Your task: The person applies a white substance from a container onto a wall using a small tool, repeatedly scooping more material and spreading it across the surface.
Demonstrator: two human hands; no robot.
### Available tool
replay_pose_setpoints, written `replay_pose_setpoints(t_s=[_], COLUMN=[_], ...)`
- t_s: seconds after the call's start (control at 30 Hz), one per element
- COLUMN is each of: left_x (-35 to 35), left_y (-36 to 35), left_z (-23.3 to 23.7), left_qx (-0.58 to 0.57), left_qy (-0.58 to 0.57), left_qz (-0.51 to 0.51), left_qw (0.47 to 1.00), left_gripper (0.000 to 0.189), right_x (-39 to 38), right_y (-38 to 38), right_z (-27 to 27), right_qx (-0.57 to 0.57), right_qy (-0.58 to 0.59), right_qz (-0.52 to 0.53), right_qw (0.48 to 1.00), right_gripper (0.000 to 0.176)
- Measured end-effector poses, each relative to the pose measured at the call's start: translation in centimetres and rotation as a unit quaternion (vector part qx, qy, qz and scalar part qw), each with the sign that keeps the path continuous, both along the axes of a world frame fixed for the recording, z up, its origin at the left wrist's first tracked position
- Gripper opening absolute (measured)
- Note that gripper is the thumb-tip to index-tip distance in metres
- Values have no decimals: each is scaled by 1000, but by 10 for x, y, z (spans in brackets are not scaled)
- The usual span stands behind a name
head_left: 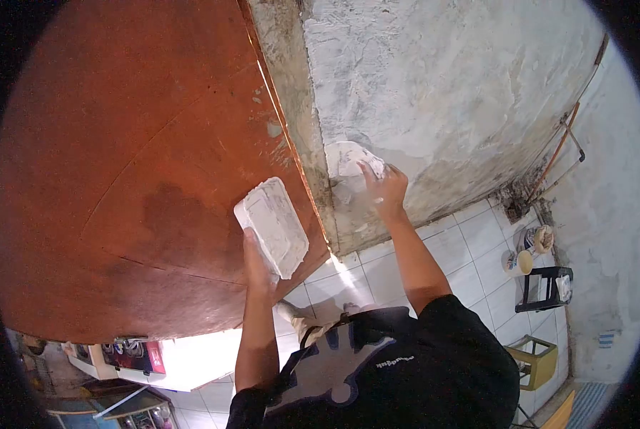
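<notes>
My left hand (256, 261) grips the lower left side of a white rectangular putty tub (278, 225), smeared with white putty, in front of the red-brown door (155, 143). My right hand (388, 191) is closed on a flat putty scraper (352, 159) coated in white. The scraper lies against the lower left part of the wall (420, 93), beside the bare cement edge strip (318, 143). Above it the wall carries fresh white putty in rough strokes. White smears show on my right fingers.
Pale floor tiles (470, 239) run along the wall's foot. To the right stand a small bucket (518, 263), a black stool (543, 289) and a yellow-green stool (534, 363). A pipe (557, 154) runs along the corner. At lower left, a box (130, 356) stands beyond the door.
</notes>
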State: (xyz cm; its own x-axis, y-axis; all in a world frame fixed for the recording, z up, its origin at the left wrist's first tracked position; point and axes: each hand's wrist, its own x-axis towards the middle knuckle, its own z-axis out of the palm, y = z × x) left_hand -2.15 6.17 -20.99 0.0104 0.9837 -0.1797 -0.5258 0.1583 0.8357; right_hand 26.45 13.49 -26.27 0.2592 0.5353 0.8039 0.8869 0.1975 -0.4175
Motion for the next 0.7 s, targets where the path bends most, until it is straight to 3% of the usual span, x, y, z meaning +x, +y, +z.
replay_pose_setpoints(t_s=[0.13, 0.37, 0.43, 0.53, 0.7], left_x=[2, 6, 8, 8, 4], left_y=[1, 1, 0, -2, -2], left_z=[-7, -15, -9, -3, -10], left_qx=[14, 8, 13, 15, 11], left_qy=[-13, -9, -7, -11, -24], left_qz=[-22, -38, -36, -28, -19], left_qw=[1000, 999, 999, 999, 999], left_gripper=[57, 57, 57, 56, 56], right_x=[-8, -38, -48, -63, -65], right_y=[-26, -46, -46, -41, -26], right_z=[-2, 6, 5, 7, 0], right_qx=[34, 58, -5, 10, -19], right_qy=[-23, -90, -16, 27, 44], right_qz=[-48, -16, 8, 32, 28], right_qw=[998, 994, 1000, 999, 998], right_gripper=[15, 14, 16, 16, 19])
